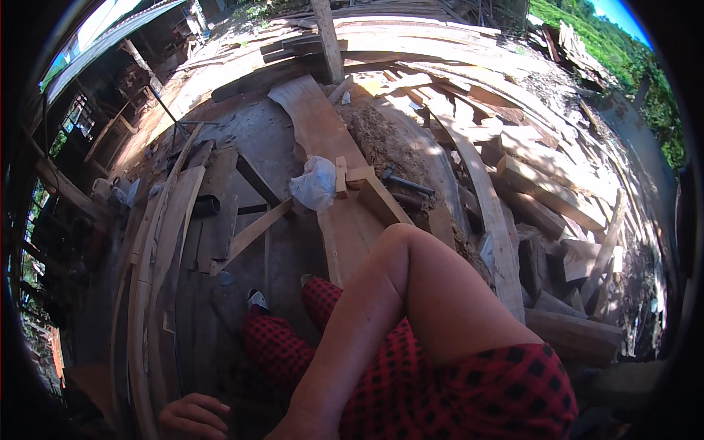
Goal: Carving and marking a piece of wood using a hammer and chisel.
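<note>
My left hand [194, 418] shows at the lower left edge, its fingers bent and pressed together, pointing right. The picture's edge cuts off its underside, and whatever it may hold is hidden. My right arm is sharply bent, with the elbow raised in the middle and the forearm running down to the lower edge, so the right hand lies outside the picture. Nearest to my left hand stand long wooden planks [158, 249]. Beyond my elbow, a clear plastic bag [313, 183] rests by short wood blocks [359, 176] on a wide board [312, 110].
A wooden post [328, 44] rises at the back. Stacked beams and offcuts [550, 191] fill the right side. Sawdust [378, 143] lies beside a dark bar-shaped object [407, 183]. A slanting wood strip [253, 235] and a dark cylinder [206, 206] are at the left.
</note>
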Tool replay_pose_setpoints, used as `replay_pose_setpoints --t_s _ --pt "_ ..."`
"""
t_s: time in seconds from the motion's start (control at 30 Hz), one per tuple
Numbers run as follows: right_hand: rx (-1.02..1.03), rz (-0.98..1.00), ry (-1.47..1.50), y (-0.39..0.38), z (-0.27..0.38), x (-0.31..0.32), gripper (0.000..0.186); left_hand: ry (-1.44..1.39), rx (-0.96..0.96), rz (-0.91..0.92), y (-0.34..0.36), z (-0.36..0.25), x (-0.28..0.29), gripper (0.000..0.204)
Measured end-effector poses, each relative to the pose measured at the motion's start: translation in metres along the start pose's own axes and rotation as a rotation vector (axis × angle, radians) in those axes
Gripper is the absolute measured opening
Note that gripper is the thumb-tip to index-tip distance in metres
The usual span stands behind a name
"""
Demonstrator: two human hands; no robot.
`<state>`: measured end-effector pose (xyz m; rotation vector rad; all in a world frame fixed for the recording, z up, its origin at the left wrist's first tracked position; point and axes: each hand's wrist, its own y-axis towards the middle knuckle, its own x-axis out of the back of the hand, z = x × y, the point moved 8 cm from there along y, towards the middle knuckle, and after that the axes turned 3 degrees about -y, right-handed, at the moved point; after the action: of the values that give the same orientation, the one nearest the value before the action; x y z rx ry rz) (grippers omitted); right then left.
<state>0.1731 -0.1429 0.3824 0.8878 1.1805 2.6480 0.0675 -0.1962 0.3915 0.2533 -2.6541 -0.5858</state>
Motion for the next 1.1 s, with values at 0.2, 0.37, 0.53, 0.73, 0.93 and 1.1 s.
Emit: replay_pose_setpoints --t_s 0.2,0.37,0.53,0.73,0.93,1.1 --pt "0.08 -0.13 0.071 0.0 0.006 0.009 0.041 0.018 0.019 0.024 0.007 0.0 -0.002 0.022" --pt "-0.185 0.091 0.319 -0.001 -0.011 -0.003 0.042 0.028 0.092 0.015 0.002 0.004 -0.002 0.022" --pt "-0.156 -0.091 0.647 0.004 -0.006 0.018 0.048 0.149 0.246 -0.046 0.002 0.036 0.0 0.037" --pt "-0.419 -0.279 0.745 0.014 -0.043 0.032 0.054 -0.633 0.41 -0.406 0.063 0.192 -0.04 0.045" --pt "-0.325 -0.399 0.405 0.017 -0.048 0.018 0.052 -0.695 0.608 -0.211 0.14 0.225 -0.112 0.029" --pt "-0.393 -0.397 0.374 0.005 -0.046 0.021 0.051 -0.59 0.47 -0.207 0.15 0.222 -0.102 0.017"
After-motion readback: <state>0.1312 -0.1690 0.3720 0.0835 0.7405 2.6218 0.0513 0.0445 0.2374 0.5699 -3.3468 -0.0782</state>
